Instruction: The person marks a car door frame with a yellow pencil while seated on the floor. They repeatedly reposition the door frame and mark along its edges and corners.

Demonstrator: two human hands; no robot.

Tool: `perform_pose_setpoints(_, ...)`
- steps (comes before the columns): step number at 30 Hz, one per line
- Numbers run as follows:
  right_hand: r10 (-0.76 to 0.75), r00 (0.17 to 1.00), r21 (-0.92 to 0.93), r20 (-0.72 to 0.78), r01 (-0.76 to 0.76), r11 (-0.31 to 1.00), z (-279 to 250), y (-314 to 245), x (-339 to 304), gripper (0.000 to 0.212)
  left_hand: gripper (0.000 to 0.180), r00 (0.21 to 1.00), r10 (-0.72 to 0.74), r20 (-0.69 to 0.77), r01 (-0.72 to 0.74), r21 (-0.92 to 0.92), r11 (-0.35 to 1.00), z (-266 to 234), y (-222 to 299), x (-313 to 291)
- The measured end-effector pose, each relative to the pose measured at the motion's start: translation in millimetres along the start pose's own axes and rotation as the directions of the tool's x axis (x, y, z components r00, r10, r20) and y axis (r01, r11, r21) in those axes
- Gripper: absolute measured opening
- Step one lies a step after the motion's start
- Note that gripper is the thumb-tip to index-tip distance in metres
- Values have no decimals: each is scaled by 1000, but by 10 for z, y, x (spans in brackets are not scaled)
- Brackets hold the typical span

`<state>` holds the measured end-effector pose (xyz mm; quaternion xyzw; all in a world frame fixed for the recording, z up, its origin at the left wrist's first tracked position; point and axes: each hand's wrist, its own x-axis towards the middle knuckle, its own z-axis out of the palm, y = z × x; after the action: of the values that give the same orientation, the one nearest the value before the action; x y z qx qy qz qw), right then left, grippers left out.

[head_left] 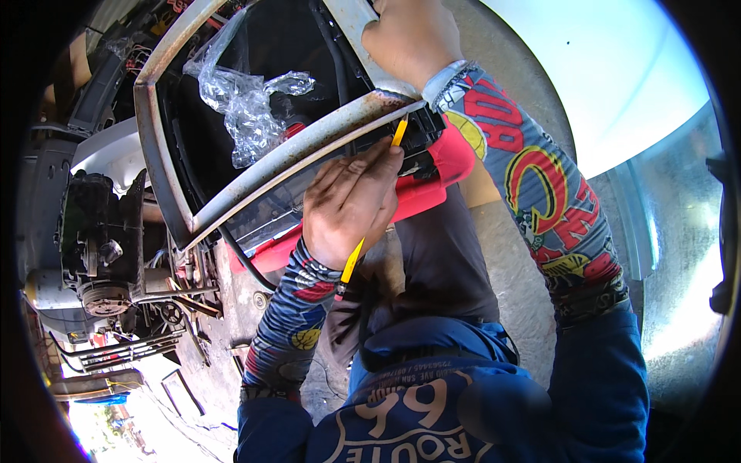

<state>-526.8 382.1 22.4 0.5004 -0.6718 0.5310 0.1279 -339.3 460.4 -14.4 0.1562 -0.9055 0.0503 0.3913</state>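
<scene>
- Head view, left hand: the left hand (347, 201) pinches a yellow pencil (353, 262) between thumb and fingers, which are drawn together around its middle.
- The pencil slants across the hand: its upper end lies by the lower right corner of a rusty grey metal frame (297, 150), and its pinkish end sticks out below the palm, toward the person. Whether the point touches the metal, I cannot tell.
- Head view, right hand: the right hand (413, 38) is at the frame's right-hand bar, near the upper edge of the view, its thumb against the metal. Most of its fingers are hidden, so I cannot tell how tightly they close.
- The frame stands tilted in front of the person, with rust along its bars and corners. Crumpled clear plastic (247, 116) shows inside its opening.
- Below the frame's near bar is a red panel (454, 158), with a black part (421, 133) beside it at the corner, close to the pencil.
- Both forearms wear printed sleeves (532, 170); the person has a blue shirt (494, 363) and dark trousers (444, 262).
- Around: a dark engine-like assembly (100, 239) at left, a large pale curved panel (617, 69) at upper right, and grey concrete floor (513, 255).
</scene>
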Motion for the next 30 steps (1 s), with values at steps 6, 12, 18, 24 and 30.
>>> perform_pose_setpoints(6, -122, 990, -35, 72, 124, 992, 2, 54, 29, 24, 32, 1000, 6, -19, -6, -9, 1000, 0, -5, -21)
perform_pose_setpoints(12, -5, 978, -72, 210, 21, 997, -85, -22, 50, 16, 35, 1000, -30, 7, 30, -63, 998, -65, 20, 4)
perform_pose_setpoints(18, 17, 976, -32, 215, -10, 999, -143, -93, 51, 16, 37, 1000, -14, 5, 15, -77, 997, -62, 2, 15)
perform_pose_setpoints(24, 9, 972, -8, 233, -7, 1000, -126, -53, 58, 17, 38, 1000, -13, -8, 12, -81, 997, -68, 12, -10)
perform_pose_setpoints(30, -1, 974, -3, 224, 2, 1000, -145, -62, 57, 20, 36, 999, -28, -26, 26, -92, 995, -61, 26, 0)
